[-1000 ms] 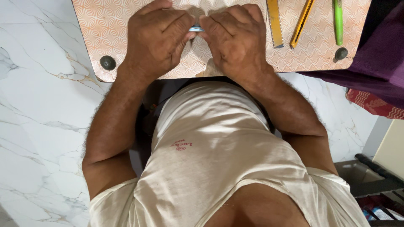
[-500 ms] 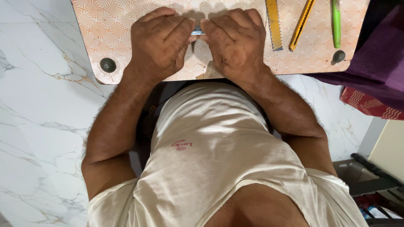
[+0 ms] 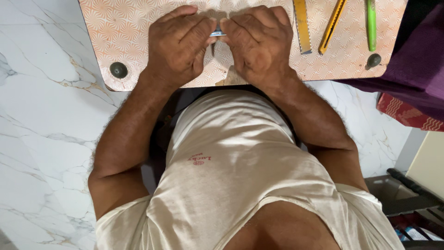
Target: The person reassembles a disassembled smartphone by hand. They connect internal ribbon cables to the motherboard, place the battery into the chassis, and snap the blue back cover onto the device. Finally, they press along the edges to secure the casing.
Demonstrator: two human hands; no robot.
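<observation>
Table [image 3: 134, 32] showing smooth laminate, matt, orange-and-white patterned. Small piece [image 3: 217, 33] between left hand [image 3: 178, 44] and right hand [image 3: 259, 44] gleaming like metal. Ruler [image 3: 301, 25] looking dull yellow, worn. Pen [image 3: 371, 23] shining as glossy green plastic. Floor [image 3: 41, 129] appearing polished white marble. Vest [image 3: 231, 162] hanging as soft off-white cloth.

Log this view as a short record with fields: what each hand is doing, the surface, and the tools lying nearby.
left hand: fingers pinch one end of a small metal piece
right hand: fingers pinch its other end
surface: patterned orange board, dark round knobs at its near corners
nearby tools: yellow ruler, yellow utility knife, green pen, all right of the hands
floor: white marble
</observation>
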